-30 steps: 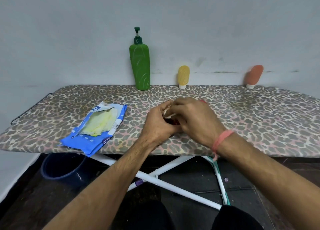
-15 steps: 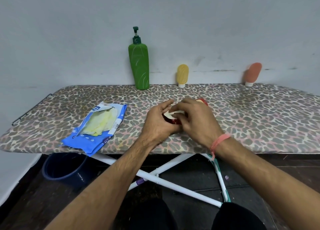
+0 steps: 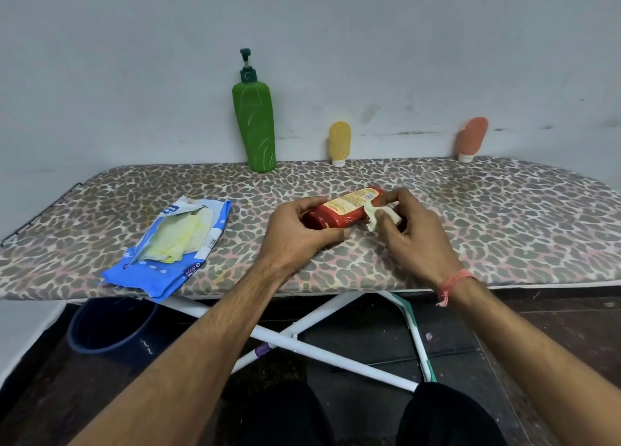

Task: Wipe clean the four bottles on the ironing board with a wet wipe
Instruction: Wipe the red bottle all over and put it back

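Holding a red bottle (image 3: pixel 342 210) on its side just above the near half of the ironing board (image 3: pixel 504 217), my left hand (image 3: pixel 295 240) curls round its lower end, thumb on the near side and fingers over the top. The bottle's yellow label faces up. My right hand (image 3: pixel 413 237) is at the bottle's other end, pinching a folded white wet wipe (image 3: pixel 379 215) against the red plastic with thumb and fingers. A pink thread band (image 3: pixel 453 282) circles my right wrist.

At the board's far edge, against the pale wall, three more bottles stand upright and well apart. On the left is a tall green pump bottle (image 3: pixel 254 126). Near the middle is a small yellow bottle (image 3: pixel 339 143) standing on its white cap. On the right is a small orange bottle (image 3: pixel 471 138), also cap down, leaning slightly to the right.

To my left on the leopard-print cover lies an opened blue wipes packet (image 3: pixel 174 247), with yellowish wipes showing through its torn top. Below the board I see its crossed white legs (image 3: pixel 302 341) and a dark blue bucket (image 3: pixel 111 328) on the floor at the left.
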